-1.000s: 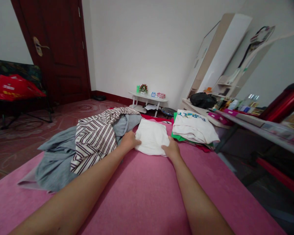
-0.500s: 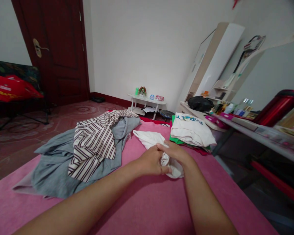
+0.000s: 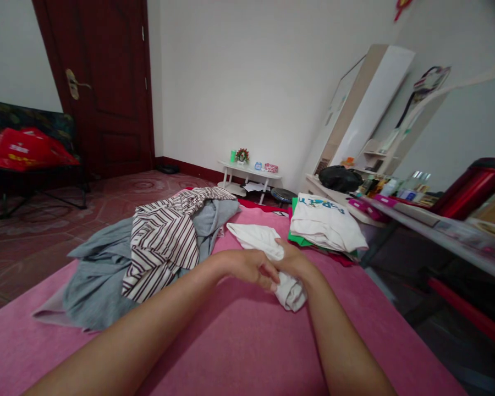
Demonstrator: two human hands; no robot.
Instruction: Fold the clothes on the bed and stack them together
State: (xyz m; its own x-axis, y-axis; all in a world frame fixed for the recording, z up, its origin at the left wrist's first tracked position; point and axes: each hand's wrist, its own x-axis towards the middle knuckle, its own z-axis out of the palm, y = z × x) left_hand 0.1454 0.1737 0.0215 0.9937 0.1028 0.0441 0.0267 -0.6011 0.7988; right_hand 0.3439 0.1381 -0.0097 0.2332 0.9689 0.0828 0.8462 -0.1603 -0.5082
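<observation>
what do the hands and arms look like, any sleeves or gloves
The left forearm and right forearm are bare: no sleeves show. The left hand and right hand wear no gloves; no watch or bracelet shows. Whether there are rings I can't tell.

A green cylindrical container (image 3: 233, 156) is set near the left edge of a low white table (image 3: 249, 170).

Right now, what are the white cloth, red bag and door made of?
White cloth: matte, soft fabric, maybe cotton; it creases and bends. Red bag: probably thin plastic, slightly shiny and crumpled. Door: perhaps wood, dark and smooth, with moulded panels.
</observation>
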